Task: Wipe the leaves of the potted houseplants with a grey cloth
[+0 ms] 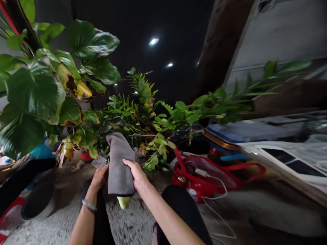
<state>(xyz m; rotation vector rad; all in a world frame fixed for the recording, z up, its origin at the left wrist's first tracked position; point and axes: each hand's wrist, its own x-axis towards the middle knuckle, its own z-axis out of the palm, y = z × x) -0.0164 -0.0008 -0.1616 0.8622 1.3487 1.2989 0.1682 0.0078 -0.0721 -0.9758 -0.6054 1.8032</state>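
A grey cloth [119,166] with a dark hem hangs upright between my hands, above the gap between my knees. My right hand [139,175] grips its right side, thumb lying across the front. At the cloth's left edge is my left hand [100,177], with fingers curled and partly hidden behind the fabric; what they hold does not show. A pale yellow-green piece [123,202] sticks out under the lower hem; the rest of it is covered. Beside my left hand is a small printed paper [99,162]. Leafy green plants [143,112] stand just beyond the cloth.
A large-leaved plant [35,88] leans in on the left, above a dark bucket [38,200]. To the right are a red bag [184,180] with a white cable [226,190] and a cluttered table [255,144]. A dark reflective surface [166,30] rises behind the plants.
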